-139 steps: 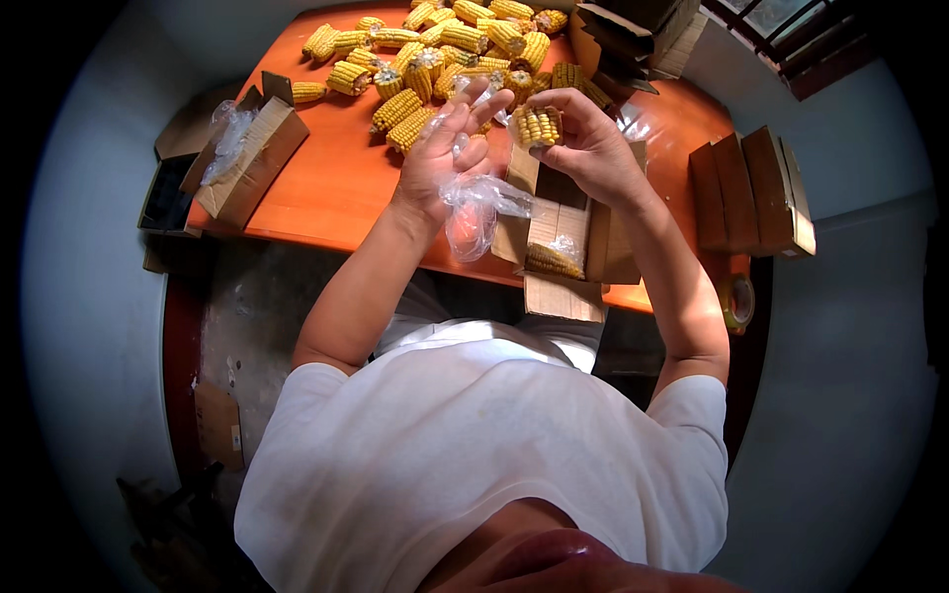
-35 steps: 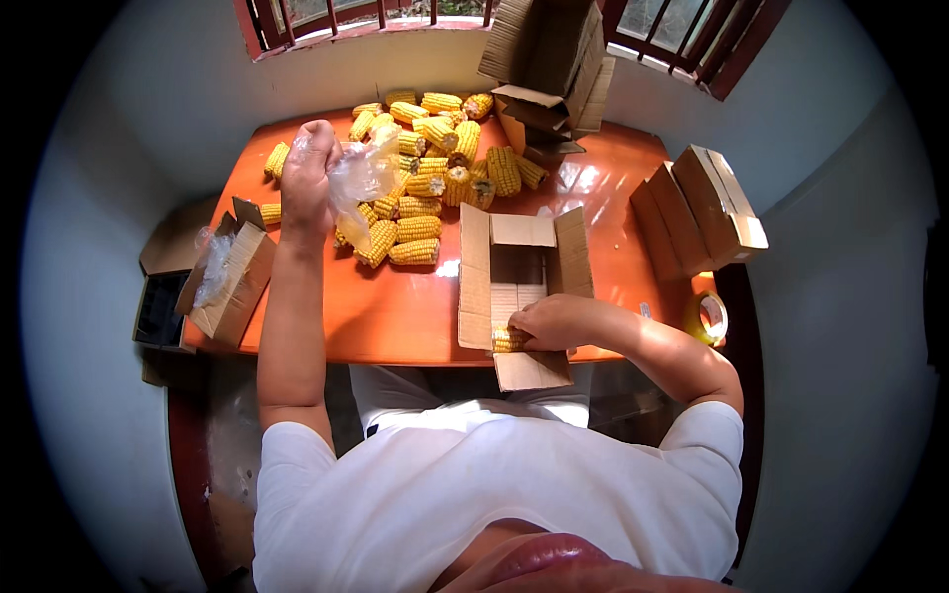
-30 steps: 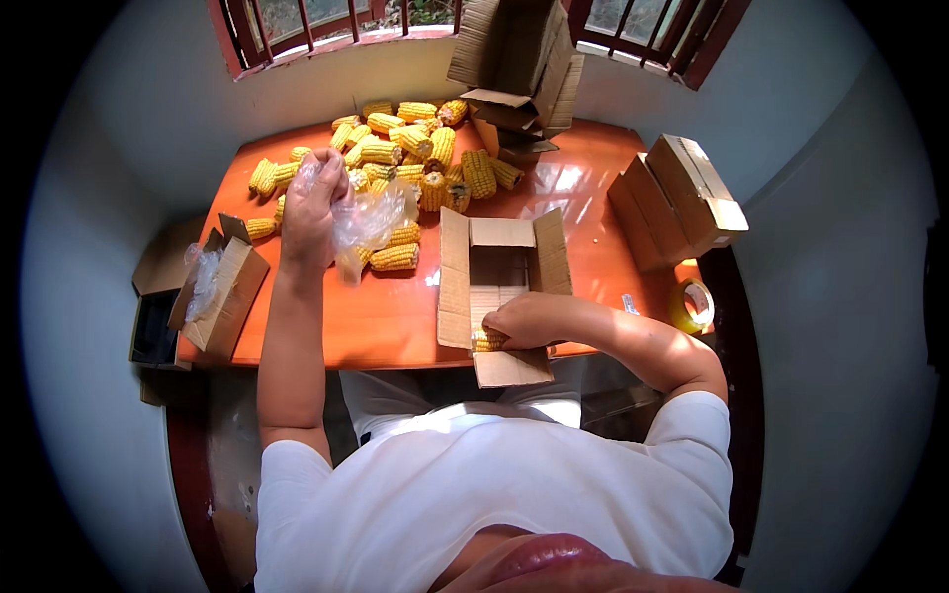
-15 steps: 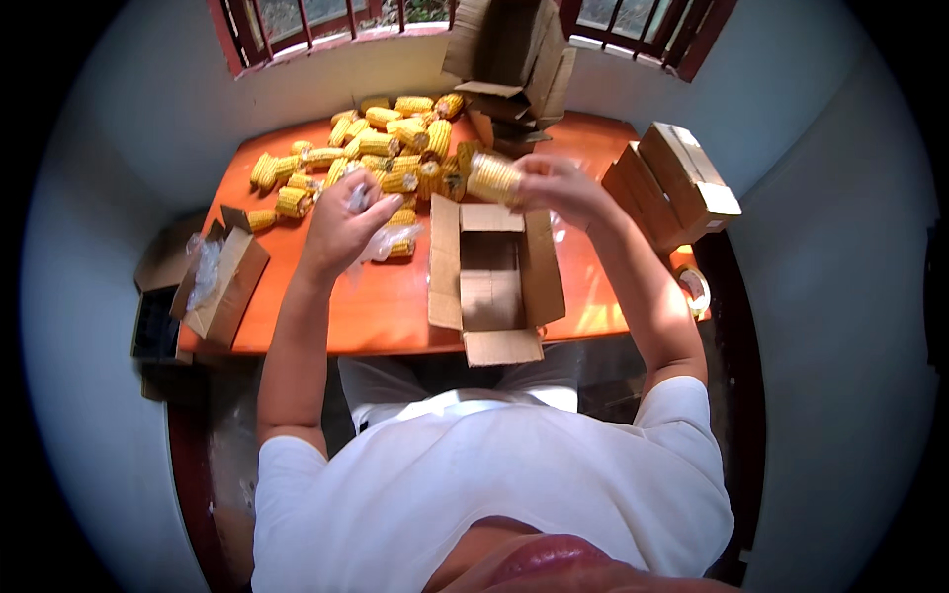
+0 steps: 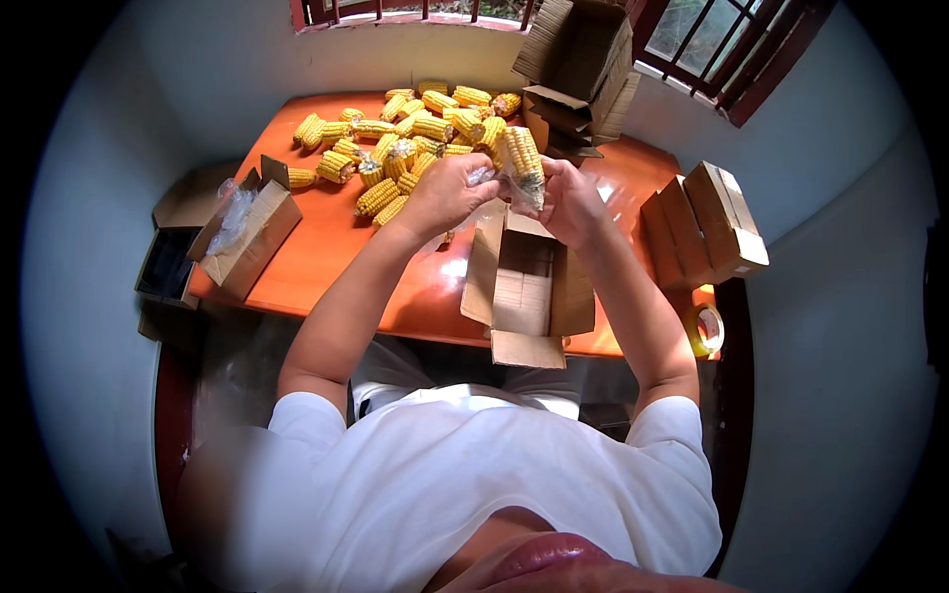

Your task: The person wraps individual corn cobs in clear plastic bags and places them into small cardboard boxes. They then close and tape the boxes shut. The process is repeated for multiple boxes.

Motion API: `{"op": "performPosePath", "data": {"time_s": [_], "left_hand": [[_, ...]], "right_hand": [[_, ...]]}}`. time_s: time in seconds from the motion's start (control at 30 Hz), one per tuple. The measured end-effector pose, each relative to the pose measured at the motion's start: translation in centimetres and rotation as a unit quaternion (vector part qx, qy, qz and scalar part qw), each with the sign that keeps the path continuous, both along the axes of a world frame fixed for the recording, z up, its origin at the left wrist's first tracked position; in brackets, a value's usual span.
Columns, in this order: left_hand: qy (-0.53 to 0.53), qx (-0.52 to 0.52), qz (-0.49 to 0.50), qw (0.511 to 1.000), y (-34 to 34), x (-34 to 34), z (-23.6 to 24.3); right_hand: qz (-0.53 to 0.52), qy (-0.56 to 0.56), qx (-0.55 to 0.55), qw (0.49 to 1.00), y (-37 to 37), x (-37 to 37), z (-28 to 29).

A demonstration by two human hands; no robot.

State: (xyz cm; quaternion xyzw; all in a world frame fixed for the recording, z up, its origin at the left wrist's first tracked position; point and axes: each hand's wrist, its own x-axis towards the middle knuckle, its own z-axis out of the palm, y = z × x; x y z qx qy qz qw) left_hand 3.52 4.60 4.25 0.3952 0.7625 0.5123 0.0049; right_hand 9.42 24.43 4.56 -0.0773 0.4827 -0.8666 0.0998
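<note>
Just above centre of the frame we see a corn piece (image 5: 520, 154), clear plastic (image 5: 525, 195) about its lower end. Our left hand (image 5: 450, 196) pinches the plastic; our right hand (image 5: 575, 206) grips the corn above an open carton (image 5: 529, 349).

You are working in a small, pale-walled room (image 5: 227, 79) that is serving as a packing space; whether it is part of a home or a workshop is unclear. Corn cobs (image 5: 433, 128) are covering the orange surface (image 5: 346, 262) toward 11 o'clock, cardboard boxes (image 5: 714, 225) are standing at 9, 1, 3 and 5, tape (image 5: 705, 330) is resting at 4, and barred windows (image 5: 704, 44) are admitting daylight at 12 and 2.
</note>
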Motion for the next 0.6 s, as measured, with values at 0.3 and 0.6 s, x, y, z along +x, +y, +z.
{"op": "performPosePath", "data": {"time_s": [0.3, 0.6], "left_hand": [[0.071, 0.036, 0.013, 0.997, -1.1, 0.9, 0.5], [-0.507, 0.365, -0.135, 0.769, -1.5, 0.6, -1.0]], "right_hand": [[-0.056, -0.064, 0.035, 0.996, 0.2, -0.9, -1.4], [-0.114, 0.038, 0.101, 0.988, -1.9, -0.1, -0.4]]}}
